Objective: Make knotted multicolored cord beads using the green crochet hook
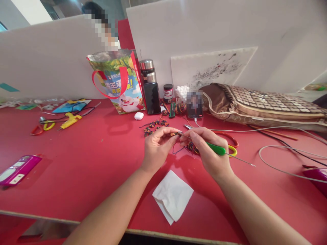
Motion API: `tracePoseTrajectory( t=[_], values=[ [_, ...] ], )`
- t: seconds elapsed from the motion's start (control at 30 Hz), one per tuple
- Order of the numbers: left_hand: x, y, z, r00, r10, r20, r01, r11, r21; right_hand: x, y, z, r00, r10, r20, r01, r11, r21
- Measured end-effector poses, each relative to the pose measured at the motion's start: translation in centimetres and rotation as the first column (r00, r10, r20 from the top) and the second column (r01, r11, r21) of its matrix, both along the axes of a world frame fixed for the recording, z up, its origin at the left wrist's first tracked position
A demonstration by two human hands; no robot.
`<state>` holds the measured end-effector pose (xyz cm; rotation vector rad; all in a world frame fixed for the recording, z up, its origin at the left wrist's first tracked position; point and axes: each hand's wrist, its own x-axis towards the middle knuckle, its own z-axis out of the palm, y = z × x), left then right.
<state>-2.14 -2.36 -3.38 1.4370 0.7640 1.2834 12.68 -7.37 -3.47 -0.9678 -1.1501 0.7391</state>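
Green-handled hook (pixel 216 149) sits gripped in your right hand (pixel 213 164); your left hand (pixel 158 146) pinches the yarn (pixel 174 134), fingertips close together mid-frame. If that pinch slackens, the yarn could slip; pulling hard might snag it on the scissors (pixel 233 150), right of centre.

I'm seeing only part of the small knotted piece (pixel 174 134) past the left hand (pixel 159 144) — its weave is looking blurred. The right hand (pixel 211 148) is hiding some of the green handle (pixel 217 149); my view's left edge is cropping the magenta case (pixel 24 170).
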Motion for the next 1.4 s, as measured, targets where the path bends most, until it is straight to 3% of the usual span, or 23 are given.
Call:
tracePoseTrajectory(
  t=[0.23, 0.6, 0.93, 1.4],
  values=[
    [0.12, 0.17, -0.25, 0.992, -0.009, 0.122, 0.025, 0.991, -0.13, -0.27, 0.11, -0.47, 1.0, 0.003, -0.007, -0.002, 1.0, 0.022],
    [0.29, 0.09, -0.14, 0.991, -0.038, 0.127, 0.053, 0.992, -0.113, 0.25, 0.16, -0.79, 0.98, 0.028, -0.197, -0.042, 0.997, -0.069],
    [0.21, -0.16, 0.25, 0.999, 0.008, 0.031, -0.007, 0.999, -0.045, 0.23, 0.04, -0.67, 0.992, 0.008, -0.125, -0.017, 0.997, -0.073],
    [0.22, -0.05, -0.02, 0.998, 0.027, 0.056, -0.022, 0.996, -0.091, 0.14, 0.07, -0.47, 0.994, 0.001, -0.109, -0.007, 0.999, -0.054]
  ],
)
